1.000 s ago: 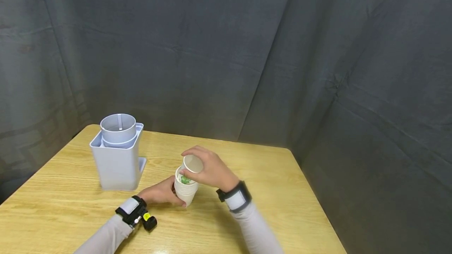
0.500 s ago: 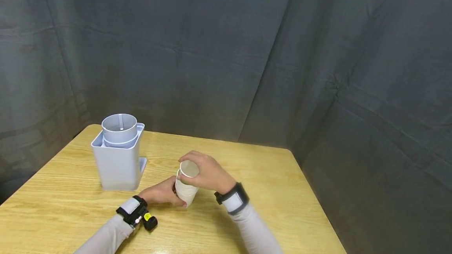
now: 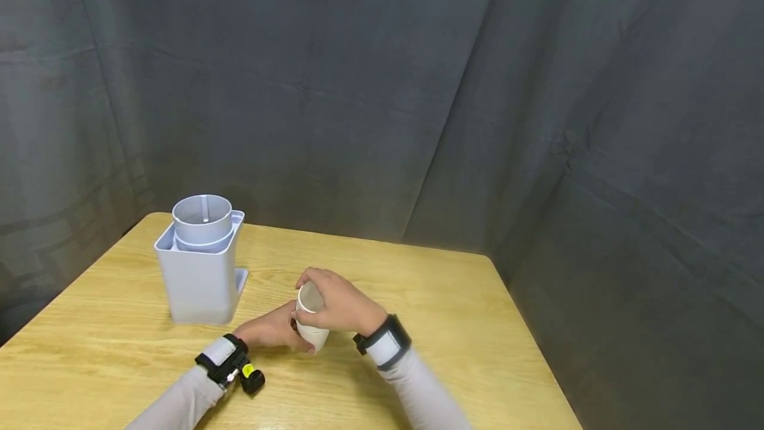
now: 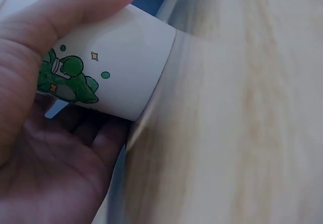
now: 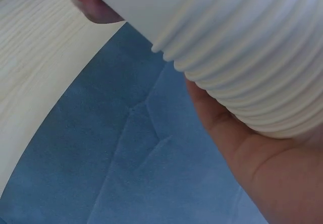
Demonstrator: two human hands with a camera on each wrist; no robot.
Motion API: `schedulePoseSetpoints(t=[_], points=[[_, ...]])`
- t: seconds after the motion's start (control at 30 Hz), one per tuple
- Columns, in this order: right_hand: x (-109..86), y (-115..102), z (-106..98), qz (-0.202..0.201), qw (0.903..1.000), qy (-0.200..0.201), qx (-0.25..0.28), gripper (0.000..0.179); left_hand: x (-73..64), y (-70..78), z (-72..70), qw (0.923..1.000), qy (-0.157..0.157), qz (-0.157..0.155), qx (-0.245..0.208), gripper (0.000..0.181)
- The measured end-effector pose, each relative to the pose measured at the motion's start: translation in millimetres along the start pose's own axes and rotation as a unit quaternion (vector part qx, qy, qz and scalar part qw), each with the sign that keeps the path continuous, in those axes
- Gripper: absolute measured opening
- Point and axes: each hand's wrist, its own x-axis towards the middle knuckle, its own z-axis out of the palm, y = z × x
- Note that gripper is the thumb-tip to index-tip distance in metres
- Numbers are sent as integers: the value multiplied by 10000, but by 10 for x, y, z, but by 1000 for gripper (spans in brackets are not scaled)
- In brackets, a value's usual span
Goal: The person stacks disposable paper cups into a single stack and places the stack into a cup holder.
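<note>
A stack of white paper cups [image 3: 314, 336] stands between both hands near the middle of the table. My left hand [image 3: 271, 328] holds its lower part from the left, thumb on the near side. In the left wrist view a green cartoon print shows on the lowest cup [image 4: 131, 57], whose base is right at the tabletop. My right hand [image 3: 346, 304] grips the top cup from the right, thumb and fingers around its rim. Several ridged rims [image 5: 242, 67] sit close together in the right wrist view, against the palm. The top cup's inside looks plain.
Left of the hands stands a pale grey square bin [image 3: 193, 284] with a round cylinder [image 3: 203, 227] set in its top. The wooden table [image 3: 447, 350] ends at a dark curtain [image 3: 358, 85] behind and on the right.
My right hand has come down and left, bringing the top cup down into the stack. The green print seen inside the stack earlier is now covered. My left hand has stayed in place.
</note>
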Motion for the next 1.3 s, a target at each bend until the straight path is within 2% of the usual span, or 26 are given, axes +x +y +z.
schedulePoseSetpoints(t=[0.17, 0.37, 0.47, 0.57, 0.63, 0.67, 0.77, 0.87, 0.93, 1.1, 1.23, 1.3], points=[[-44, 0, 44, 114, 9997, -24, 200, 47, -55, -20, 40, 9997, 100, 94, 189, 74], [-140, 31, 70, 209, 9980, 248, 547, 62, -305, 52, -23, 9983, 492, 181, 271, 103], [-160, 90, 65, 160, 9946, 590, 843, 60, -409, 129, -85, 9957, 825, 349, 243, 95], [-178, 158, 81, 208, 9875, 1012, 1188, 57, -436, 234, -105, 9899, 1366, 375, -13, 68], [-193, 198, 120, 304, 9811, 1281, 1417, 55, -413, 316, -67, 9799, 1935, 402, -271, 55], [-203, 213, 150, 351, 9780, 1403, 1505, 52, -391, 356, -34, 9716, 2292, 424, -408, 50], [-230, 223, 244, 543, 9692, 1645, 1752, 46, -298, 456, 105, 9366, 3400, 653, -534, 43], [-238, 199, 334, 671, 9617, 1810, 1946, 40, -206, 516, 244, 9043, 4170, 775, -485, 37], [-231, 174, 382, 721, 9571, 1941, 2028, 37, -149, 540, 315, 8925, 4407, 803, -532, 37], [-204, 140, 479, 836, 9430, 2422, 2123, 29, -10, 576, 431, 8762, 4681, 778, -841, 45], [-163, 120, 540, 858, 9309, 2773, 2217, 24, 82, 597, 485, 8601, 4999, 540, -867, 41], [-142, 98, 573, 876, 9219, 2993, 2298, 22, 126, 604, 506, 8511, 5163, 420, -855, 37]])
